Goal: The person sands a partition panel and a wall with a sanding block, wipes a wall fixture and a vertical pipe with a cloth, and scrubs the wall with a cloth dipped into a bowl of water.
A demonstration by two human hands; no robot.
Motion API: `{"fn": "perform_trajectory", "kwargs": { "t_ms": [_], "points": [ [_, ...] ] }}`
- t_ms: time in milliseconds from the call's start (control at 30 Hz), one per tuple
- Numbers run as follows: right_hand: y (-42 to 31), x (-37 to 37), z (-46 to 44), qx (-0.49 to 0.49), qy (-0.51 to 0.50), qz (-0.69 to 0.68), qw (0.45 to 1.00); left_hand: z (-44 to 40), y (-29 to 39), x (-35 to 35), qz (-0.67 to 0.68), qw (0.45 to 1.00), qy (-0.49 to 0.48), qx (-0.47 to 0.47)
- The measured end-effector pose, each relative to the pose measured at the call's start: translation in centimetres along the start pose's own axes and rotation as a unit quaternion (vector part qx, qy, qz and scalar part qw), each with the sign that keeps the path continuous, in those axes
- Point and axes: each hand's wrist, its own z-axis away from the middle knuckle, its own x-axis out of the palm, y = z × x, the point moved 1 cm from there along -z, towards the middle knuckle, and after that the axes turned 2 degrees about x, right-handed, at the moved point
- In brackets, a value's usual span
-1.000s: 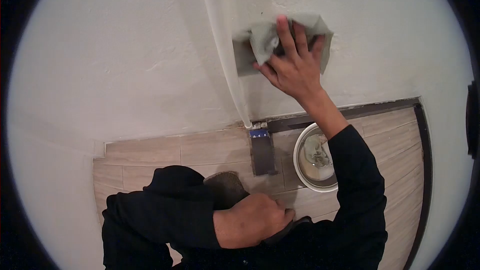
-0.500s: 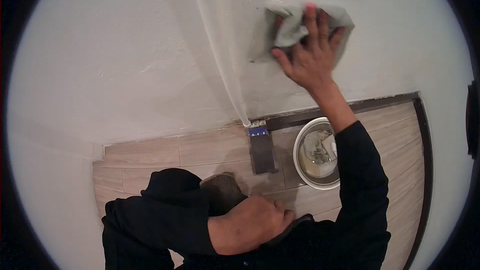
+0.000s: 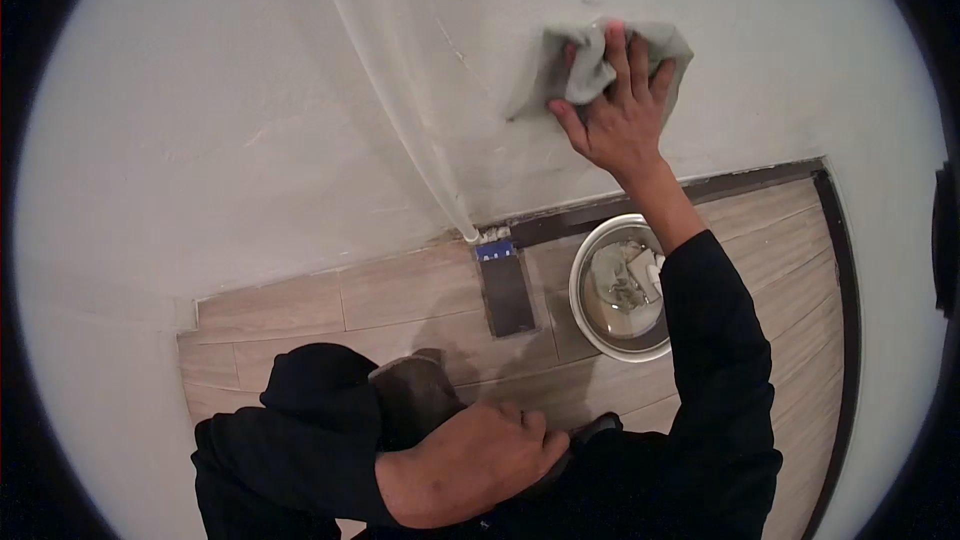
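My right hand point(image 3: 620, 125) presses a damp-looking grey-green cloth point(image 3: 660, 45) flat against the white wall point(image 3: 250, 120), its fingers spread over the cloth and one fold bunched near the thumb. Low in the view, my left hand point(image 3: 475, 465) rests near my body with its fingers curled; whatever they may hold is hidden. Below my right forearm a round metal basin point(image 3: 590, 328) stands on the floor with liquid, a crumpled pale cloth and a white object in it.
A white pipe point(image 3: 385, 90) runs down the wall to the floor. At its foot lies a dark strip with a blue end point(image 3: 508, 290). Dark baseboard point(image 3: 735, 180) edges the wood-look floor point(image 3: 280, 320). My shoe point(image 3: 415, 395) is beside my left hand.
My right hand has moved the cloth rightward across the wall, away from the pipe. The view has shifted slightly, and my left hand stays low and curled.
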Motion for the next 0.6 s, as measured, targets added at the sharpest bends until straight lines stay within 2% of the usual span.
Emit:
{"fn": "perform_trajectory", "kwargs": {
  "t_ms": [100, 133, 233, 333, 433, 500, 567, 600],
  "points": [
    [-2.3, 0.7, 0.3, 0.022, -0.006, -0.045, 0.999, -0.8, -0.3, 0.7, -0.001, 1.000, 0.003, 0.003],
    [-3.2, 1.0, 0.6, -0.008, -0.017, -0.069, 0.997, -1.0, -0.7, 0.5, -0.001, 1.000, 0.002, 0.004],
    [-4.8, 2.1, 4.3, -0.147, -0.074, -0.020, 0.986, -1.6, -1.4, 0.0, -0.003, 1.000, 0.003, -0.001],
    [-3.9, 2.6, 8.4, -0.220, -0.175, -0.080, 0.956, -1.6, -1.4, -0.2, 0.002, 1.000, -0.003, -0.005],
    [-2.0, 2.4, 7.9, -0.179, -0.204, -0.101, 0.957, -1.1, -1.2, 0.3, 0.002, 1.000, -0.001, -0.003],
    [-2.5, 1.1, 5.0, -0.124, -0.092, -0.059, 0.986, -0.9, -0.9, 0.8, 0.013, 1.000, 0.014, 0.006],
    [-3.7, 0.3, 2.9, -0.061, -0.048, -0.053, 0.996, -1.3, -1.1, 0.7, 0.028, 1.000, 0.004, -0.001],
    [-4.0, 0.5, 3.6, -0.059, -0.060, -0.053, 0.995, -1.4, -1.1, 0.4, 0.034, 0.999, -0.006, 0.000]
  ]
}}
